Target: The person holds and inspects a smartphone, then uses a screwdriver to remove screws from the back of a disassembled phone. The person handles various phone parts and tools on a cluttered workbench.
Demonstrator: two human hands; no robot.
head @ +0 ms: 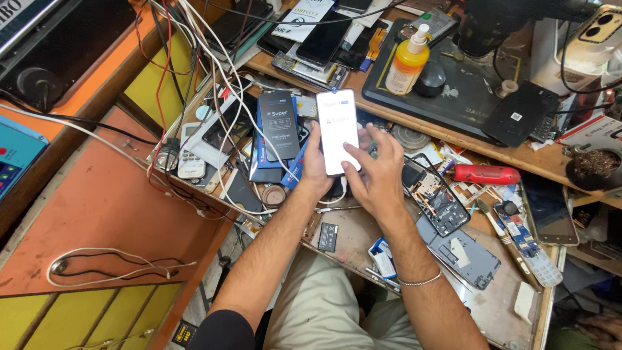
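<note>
Cluttered wooden workbench point(551, 159), scuffed and stained, is filling the frame, with an orange-painted ledge point(110, 207) lying to the side and tangled white and red wires point(194, 78) draping across it. Person's left hand point(317, 165) is gripping a smartphone point(339, 131) from behind and along its lower edge, fingers wrapped around the slim rectangular body, holding it upright above the bench with its glossy white lit screen facing the camera. Right hand point(376, 168) is resting loosely curled against the phone's right side, index finger extended and pressing on the lower part of the glass; it is holding nothing of its own. A thin metal bracelet point(420, 280) is circling the right wrist. Just left of the phone a flat dark blue packet point(278, 126) is lying on other flat boxes. Behind the phone a black rubbery mat point(453, 97) is carrying a yellow plastic bottle point(407, 65) with a white nozzle cap and a small round black lid. Right of the hands an opened phone chassis point(440, 204) is showing its inner frame, near a red cylindrical tool point(486, 174) and a grey flat back cover point(466, 256). A white remote control point(191, 159) with small buttons is sitting among the wires at left.
</note>
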